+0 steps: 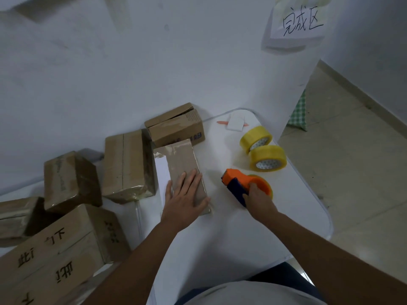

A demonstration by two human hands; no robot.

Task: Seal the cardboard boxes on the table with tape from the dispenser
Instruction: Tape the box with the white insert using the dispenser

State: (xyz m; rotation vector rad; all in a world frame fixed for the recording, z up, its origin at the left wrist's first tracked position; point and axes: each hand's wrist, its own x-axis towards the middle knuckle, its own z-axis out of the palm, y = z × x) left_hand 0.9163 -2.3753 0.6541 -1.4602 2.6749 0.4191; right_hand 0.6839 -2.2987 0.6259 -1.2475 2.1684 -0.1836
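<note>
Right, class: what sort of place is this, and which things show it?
Probably a small packing station: taped cardboard boxes piled on a white table, spare tape rolls, and a handwritten paper sign on the wall.

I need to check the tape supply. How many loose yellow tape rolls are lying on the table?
2. One yellow tape roll lies at the far right of the table; the second roll lies just nearer, touching it. Another roll sits in the orange dispenser, mostly hidden.

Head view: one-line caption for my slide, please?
Left hand presses flat on a cardboard box while the right hand grips the orange tape dispenser beside it.
</note>
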